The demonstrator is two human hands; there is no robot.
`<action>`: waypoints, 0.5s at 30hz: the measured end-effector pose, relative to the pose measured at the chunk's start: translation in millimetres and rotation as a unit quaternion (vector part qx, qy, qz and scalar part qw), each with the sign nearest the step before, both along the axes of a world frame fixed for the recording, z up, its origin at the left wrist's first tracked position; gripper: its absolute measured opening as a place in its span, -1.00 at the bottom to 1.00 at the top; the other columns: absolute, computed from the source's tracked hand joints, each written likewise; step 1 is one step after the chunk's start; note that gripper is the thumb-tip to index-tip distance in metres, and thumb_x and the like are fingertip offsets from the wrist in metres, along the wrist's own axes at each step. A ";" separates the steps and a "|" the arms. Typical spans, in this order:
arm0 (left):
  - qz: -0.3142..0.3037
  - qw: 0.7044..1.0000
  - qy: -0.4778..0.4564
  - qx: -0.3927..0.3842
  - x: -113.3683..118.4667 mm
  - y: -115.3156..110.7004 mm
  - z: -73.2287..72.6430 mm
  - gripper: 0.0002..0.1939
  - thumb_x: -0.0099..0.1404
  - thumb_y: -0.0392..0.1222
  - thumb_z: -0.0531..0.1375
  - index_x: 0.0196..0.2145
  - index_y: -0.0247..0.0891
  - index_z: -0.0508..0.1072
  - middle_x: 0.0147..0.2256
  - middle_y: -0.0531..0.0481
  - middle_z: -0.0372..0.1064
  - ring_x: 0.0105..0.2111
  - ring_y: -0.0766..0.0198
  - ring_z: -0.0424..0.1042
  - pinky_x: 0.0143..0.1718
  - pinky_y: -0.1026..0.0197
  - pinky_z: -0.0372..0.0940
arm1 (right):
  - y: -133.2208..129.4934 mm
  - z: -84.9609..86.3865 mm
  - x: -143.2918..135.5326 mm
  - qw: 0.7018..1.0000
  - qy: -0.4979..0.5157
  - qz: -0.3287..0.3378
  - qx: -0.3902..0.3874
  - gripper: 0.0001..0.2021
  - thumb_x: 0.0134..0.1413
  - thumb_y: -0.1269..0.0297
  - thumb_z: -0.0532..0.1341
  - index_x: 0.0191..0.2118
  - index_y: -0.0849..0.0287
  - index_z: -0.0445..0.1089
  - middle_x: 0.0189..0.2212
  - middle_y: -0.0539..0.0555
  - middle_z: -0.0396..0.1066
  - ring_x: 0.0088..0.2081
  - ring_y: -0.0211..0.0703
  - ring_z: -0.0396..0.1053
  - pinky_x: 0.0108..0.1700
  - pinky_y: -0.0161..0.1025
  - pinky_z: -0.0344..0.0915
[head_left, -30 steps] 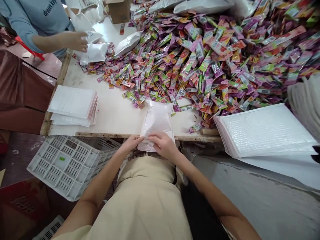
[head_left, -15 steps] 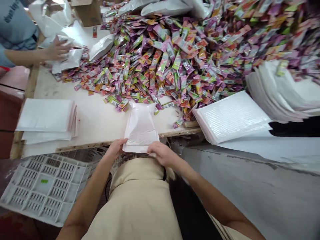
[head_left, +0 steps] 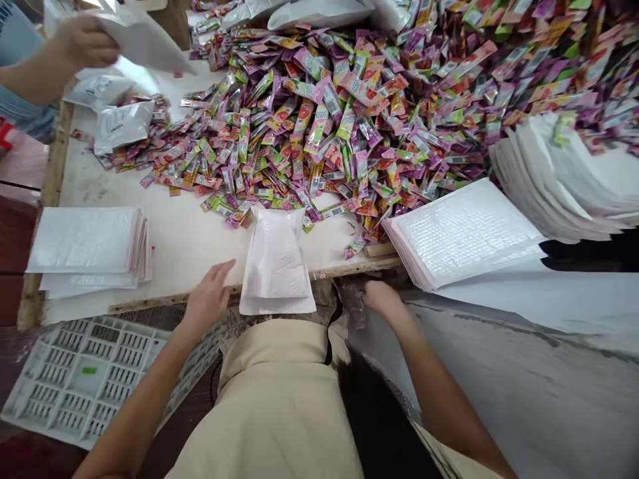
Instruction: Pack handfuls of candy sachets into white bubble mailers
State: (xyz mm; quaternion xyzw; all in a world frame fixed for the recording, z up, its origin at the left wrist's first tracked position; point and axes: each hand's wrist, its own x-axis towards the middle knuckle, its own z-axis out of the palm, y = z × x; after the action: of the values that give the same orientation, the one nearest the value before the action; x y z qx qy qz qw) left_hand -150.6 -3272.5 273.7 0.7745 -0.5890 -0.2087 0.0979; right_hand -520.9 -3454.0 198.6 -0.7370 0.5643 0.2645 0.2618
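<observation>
A filled padded mailer (head_left: pixel 278 256) lies on the table in front of me, its lower end jutting over the front edge. My left hand (head_left: pixel 210 296) is just left of it, fingers stretched out, holding nothing and not touching it. Off to the right, below the table edge, my right hand (head_left: pixel 383 301) has its fingers curled in; whatever they hold, if anything, is hidden. Beside that hand hangs crumpled clear plastic (head_left: pixel 355 303). Beyond the mailer spreads a big heap of colourful sachets (head_left: pixel 319 126).
Flat mailers are stacked at the left (head_left: pixel 82 239) and right (head_left: pixel 464 233), with a thicker pile of mailers (head_left: pixel 544 179) behind. A white plastic crate (head_left: pixel 84 392) stands below the table. At upper left a co-worker's hand (head_left: pixel 87 43) holds a white mailer (head_left: pixel 144 36).
Both my hands have let go of the mailer's lower end. My left hand moved left and opened; my right moved right, past the table edge. The co-worker's hand has lifted a white mailer.
</observation>
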 end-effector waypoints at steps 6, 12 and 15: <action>-0.321 0.946 -0.042 -0.010 -0.5 -5.6 -29.1 -0.19 0.18 -0.52 0.01 0.37 -0.16 0.07 0.38 -0.11 -0.09 0.39 0.08 -0.12 0.38 -0.13 -0.30 | 22.9 45.0 50.5 0.881 -0.383 0.238 -0.145 -0.43 0.13 0.55 0.06 0.25 0.07 0.27 0.25 0.16 0.25 0.27 0.01 0.20 0.27 0.04 0.16; -0.345 0.935 0.082 -0.019 10.6 -14.6 -49.7 -0.46 0.35 -0.33 0.00 0.27 -0.21 0.27 0.29 -0.12 0.16 0.32 0.17 0.09 0.37 0.01 -0.09 | 19.9 8.7 90.5 0.783 -0.448 0.416 -0.116 -0.43 0.15 0.60 0.02 0.21 0.02 0.32 0.26 0.08 0.25 0.25 -0.03 0.25 0.18 0.02 0.24; -0.236 0.959 0.154 -0.039 11.4 -14.1 -50.9 -0.57 0.41 -0.18 -0.03 0.14 -0.21 0.43 0.14 -0.12 0.37 0.18 0.18 0.33 0.26 0.09 0.14 | 16.8 4.2 92.0 0.791 -0.483 0.362 -0.099 -0.55 0.14 0.47 0.11 0.13 0.08 0.41 0.16 0.13 0.38 0.16 -0.01 0.35 0.09 -0.03 0.30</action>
State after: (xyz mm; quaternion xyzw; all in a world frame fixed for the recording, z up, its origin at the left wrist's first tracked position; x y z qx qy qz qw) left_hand -139.2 -3286.7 222.8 0.5676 -0.7407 -0.3193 0.1650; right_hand -428.9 -3437.2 202.8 -0.9409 0.0797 -0.1082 0.3108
